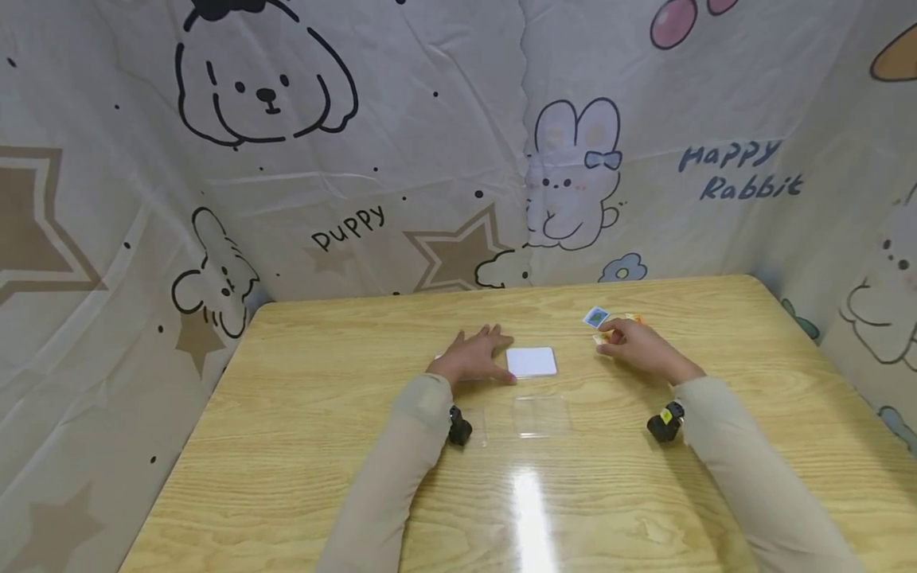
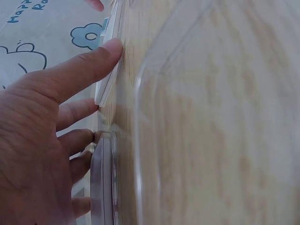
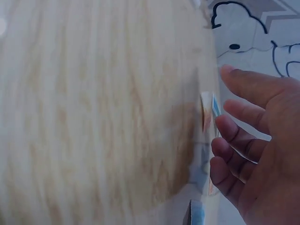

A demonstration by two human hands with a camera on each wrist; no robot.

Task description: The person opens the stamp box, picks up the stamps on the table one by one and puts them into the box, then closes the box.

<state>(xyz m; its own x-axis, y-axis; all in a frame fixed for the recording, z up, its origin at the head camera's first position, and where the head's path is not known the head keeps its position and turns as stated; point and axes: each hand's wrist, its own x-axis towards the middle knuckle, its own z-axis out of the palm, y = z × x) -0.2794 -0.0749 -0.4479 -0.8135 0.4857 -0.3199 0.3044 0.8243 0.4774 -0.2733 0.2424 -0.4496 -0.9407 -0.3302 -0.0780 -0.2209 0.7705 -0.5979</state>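
Note:
My left hand spreads its fingers at the left end of a white card stack, the thumb at its near edge. Beneath that hand lies a clear plastic case, mostly hidden in the head view. Over toward the right, my right hand hovers low with fingers bent and thumb apart. At its fingertips is a small orange and white card. A small blue card lies just beyond, and another orange card shows behind the knuckles.
Nearer the person, a clear plastic lid lies flat on the wooden table. Another clear piece is partly hidden by the left wrist's camera. A printed cloth hangs behind the table and at its sides.

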